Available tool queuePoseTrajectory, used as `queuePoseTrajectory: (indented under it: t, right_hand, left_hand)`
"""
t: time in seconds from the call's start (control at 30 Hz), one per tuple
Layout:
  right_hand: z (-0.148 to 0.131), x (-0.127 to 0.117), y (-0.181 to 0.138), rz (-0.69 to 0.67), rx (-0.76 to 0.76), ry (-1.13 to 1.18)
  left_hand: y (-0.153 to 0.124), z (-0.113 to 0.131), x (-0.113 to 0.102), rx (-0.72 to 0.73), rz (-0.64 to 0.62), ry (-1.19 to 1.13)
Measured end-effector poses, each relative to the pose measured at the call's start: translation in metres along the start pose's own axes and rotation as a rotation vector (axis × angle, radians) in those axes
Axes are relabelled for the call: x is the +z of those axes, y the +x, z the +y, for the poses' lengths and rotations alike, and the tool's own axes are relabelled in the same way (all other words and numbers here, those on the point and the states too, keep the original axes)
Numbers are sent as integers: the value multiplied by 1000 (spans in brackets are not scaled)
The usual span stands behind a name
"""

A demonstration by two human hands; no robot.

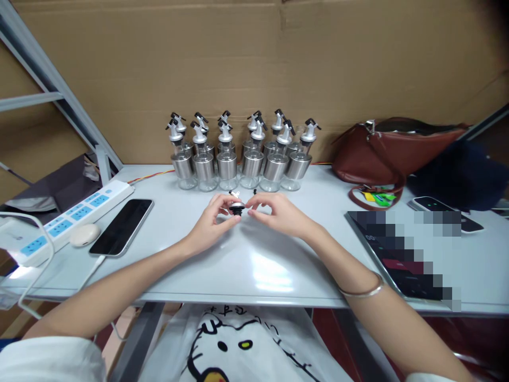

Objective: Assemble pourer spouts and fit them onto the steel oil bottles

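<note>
My left hand (214,216) is closed on a pourer spout (237,208) with a silver collar and a black ribbed stopper, held just above the table. The thumb lies along its near side, and the spout's top points away from me. My right hand (278,213) is at the spout's right side, index fingertip at or almost against the collar. Its thumb and index finger are curved and a little apart, with nothing visible between them. A small black piece (255,191) shows just behind the right fingers; whether it lies on the table or is held I cannot tell.
Several glass bottles with steel sleeves and pourer tops (227,165) stand in rows at the back. Left are a power strip (79,215), a phone (121,227) and a round white case (85,235). Right are a brown bag (358,156) and a tablet (382,249).
</note>
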State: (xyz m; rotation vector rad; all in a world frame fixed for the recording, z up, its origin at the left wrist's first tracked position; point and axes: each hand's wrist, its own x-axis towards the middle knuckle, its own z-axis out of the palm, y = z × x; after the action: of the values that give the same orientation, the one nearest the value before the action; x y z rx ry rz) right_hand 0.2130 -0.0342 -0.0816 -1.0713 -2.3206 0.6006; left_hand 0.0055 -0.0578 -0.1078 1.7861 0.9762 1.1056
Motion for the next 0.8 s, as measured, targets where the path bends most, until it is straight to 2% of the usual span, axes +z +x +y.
queuePoseTrajectory:
  t: [0.13, 0.27, 0.5, 0.67, 0.8]
  right_hand:
    - [26, 8, 0, -16, 43, -351]
    - [36, 11, -1, -91, 23, -383]
    - [17, 3, 1, -158, -22, -325]
    - [5, 1, 2, -150, 149, -423]
    - [-4, 1, 3, -154, 253, -504]
  left_hand:
    - [0, -2, -1, -41, -35, -39]
    - [-1, -3, 2, -91, -85, -57]
    - [-1, -4, 9, -105, -143, -108]
    - [-1, -9, 10, -134, -174, -129]
    - [-2, -10, 12, -173, -139, -279]
